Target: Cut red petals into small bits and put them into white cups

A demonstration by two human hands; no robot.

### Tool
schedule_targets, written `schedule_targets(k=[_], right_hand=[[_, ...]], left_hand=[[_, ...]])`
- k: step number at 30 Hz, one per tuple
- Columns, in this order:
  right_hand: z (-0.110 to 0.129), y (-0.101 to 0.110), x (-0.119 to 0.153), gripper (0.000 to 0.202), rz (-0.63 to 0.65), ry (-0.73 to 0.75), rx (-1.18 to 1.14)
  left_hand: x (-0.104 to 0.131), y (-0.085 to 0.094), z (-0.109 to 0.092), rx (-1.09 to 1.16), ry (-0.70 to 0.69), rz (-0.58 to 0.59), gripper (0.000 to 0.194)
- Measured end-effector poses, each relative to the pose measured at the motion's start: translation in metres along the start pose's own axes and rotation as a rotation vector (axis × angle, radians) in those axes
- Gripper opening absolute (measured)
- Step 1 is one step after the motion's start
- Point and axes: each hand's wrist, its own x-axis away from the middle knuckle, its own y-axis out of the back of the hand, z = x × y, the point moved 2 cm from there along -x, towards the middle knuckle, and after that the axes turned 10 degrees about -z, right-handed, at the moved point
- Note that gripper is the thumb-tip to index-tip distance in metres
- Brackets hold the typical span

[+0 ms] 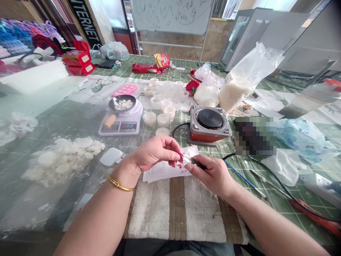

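Observation:
Thumb and fingers of my left hand [158,153] are closed in a pinch on a small red piece [182,155]. My right hand [213,174] grips a small knife by its black handle [199,164], and its thin blade points left, meeting the red piece at my left fingertips. Beneath both hands lies white paper [157,172] with several red bits scattered on it. The paper rests partly on a striped brown-and-white cloth [177,209]. What exactly the red piece is, I cannot make out.
Left stands a scale [121,122] bearing a small pan [122,103] of white chunks. A hot plate [210,122] is just beyond my hands, beside several cups of white wax-like material [163,120]. White flakes [64,160] pile at left; a brush [250,183] and cables lie right.

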Motion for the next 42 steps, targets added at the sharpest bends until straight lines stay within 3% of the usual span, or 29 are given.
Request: schedule_targets(k=[35,42], right_hand=[[0.0004,-0.0007,0.0003,0.036,0.031,0.007,0.007],[-0.0018,0.0082,-0.0047,0.038,-0.029,0.052,0.162]], left_hand=[[0.0,-0.0012,0.0028,-0.034,0.01,0.011,0.015],[0.0,0.0031,-0.0019,-0.084,-0.034,-0.053,0.013]])
